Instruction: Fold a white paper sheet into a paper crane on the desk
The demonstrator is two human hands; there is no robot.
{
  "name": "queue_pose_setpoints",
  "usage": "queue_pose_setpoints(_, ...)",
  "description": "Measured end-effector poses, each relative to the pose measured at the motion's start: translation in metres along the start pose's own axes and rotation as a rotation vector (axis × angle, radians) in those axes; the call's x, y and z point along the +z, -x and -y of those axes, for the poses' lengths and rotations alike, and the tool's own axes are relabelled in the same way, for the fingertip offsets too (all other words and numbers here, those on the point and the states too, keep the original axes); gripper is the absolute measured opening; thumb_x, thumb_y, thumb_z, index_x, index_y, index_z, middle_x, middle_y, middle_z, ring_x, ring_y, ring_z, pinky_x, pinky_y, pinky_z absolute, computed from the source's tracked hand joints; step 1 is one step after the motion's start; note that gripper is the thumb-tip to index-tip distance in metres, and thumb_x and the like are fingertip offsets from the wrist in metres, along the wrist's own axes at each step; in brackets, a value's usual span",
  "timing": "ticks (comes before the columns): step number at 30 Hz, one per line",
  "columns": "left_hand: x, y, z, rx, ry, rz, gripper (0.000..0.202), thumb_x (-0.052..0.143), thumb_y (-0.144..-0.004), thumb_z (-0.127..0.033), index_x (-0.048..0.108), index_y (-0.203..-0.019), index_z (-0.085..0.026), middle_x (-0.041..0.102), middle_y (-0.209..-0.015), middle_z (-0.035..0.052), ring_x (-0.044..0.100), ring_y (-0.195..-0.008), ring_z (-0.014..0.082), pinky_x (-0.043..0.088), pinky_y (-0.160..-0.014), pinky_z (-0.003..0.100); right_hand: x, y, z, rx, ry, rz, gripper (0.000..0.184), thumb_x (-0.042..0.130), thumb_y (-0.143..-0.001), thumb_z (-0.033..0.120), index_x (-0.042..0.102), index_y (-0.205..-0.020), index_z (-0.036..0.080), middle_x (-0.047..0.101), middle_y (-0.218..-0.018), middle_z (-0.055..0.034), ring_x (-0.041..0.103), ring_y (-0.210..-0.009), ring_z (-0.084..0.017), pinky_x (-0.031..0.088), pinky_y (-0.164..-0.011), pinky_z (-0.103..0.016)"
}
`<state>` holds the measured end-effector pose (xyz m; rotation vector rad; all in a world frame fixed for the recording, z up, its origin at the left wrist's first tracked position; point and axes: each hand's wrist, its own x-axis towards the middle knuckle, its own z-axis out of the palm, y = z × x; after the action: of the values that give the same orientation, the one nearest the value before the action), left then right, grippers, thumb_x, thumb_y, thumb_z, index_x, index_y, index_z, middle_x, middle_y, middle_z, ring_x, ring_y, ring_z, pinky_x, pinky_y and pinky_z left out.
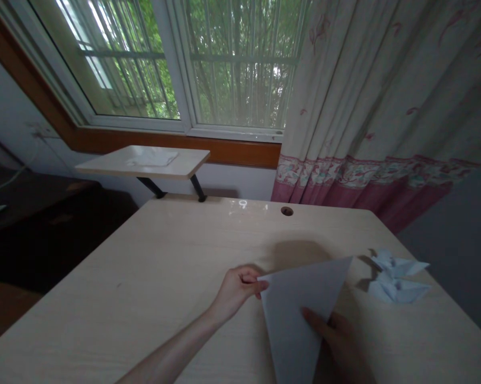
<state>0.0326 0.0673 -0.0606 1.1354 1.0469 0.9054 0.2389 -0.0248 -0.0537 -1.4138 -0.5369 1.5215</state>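
A white sheet of paper (294,314) is held up at a tilt over the desk, its lower end cut off by the bottom of the view. At its upper left corner, my left hand (240,288) pinches it between thumb and fingers. My right hand (340,336) grips the right edge, thumb lying on the face and the other fingers curled behind, partly hidden. To the right of the paper, two folded white paper figures (400,290) with pointed ends sit close together on the desk.
The pale wooden desk (164,266) has a round cable hole (287,211) near its back edge. A raised shelf (188,162) on black supports bears some white paper (154,157). Behind are a barred window (240,69) and a flowered curtain (368,106).
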Motion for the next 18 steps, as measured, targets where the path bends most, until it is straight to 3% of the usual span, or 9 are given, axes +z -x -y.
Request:
queue_pose_setpoints(10, -0.0011, -0.0006, -0.0046, 0.012, -0.066, 0.029, 0.039, 0.079, -0.060, -0.051, 0.067, -0.064, -0.014, 0.068, -0.058, 0.0049, 0.061, -0.053, 0.0157, 0.046, -0.053, 0.025, -0.0023, 0.0010, 0.0011, 0.024, -0.018, 0.058, 0.047, 0.077, -0.063, 0.050, 0.073, -0.089, 0.012, 0.074, -0.085, -0.0146, 0.070, -0.084, -0.033, 0.053, -0.075, -0.042)
queue_pose_setpoints(18, -0.0035, -0.0041, 0.0018, 0.045, -0.216, 0.022, 0.039, 0.072, -0.067, -0.052, 0.068, -0.067, -0.013, 0.067, -0.058, 0.0047, 0.059, -0.053, 0.0153, 0.043, -0.052, 0.025, -0.0017, 0.0016, 0.0034, 0.000, 0.036, 0.020, 0.043, 0.077, -0.063, 0.050, 0.074, -0.082, 0.012, 0.075, -0.081, -0.0140, 0.070, -0.075, -0.031, 0.053, -0.071, -0.040)
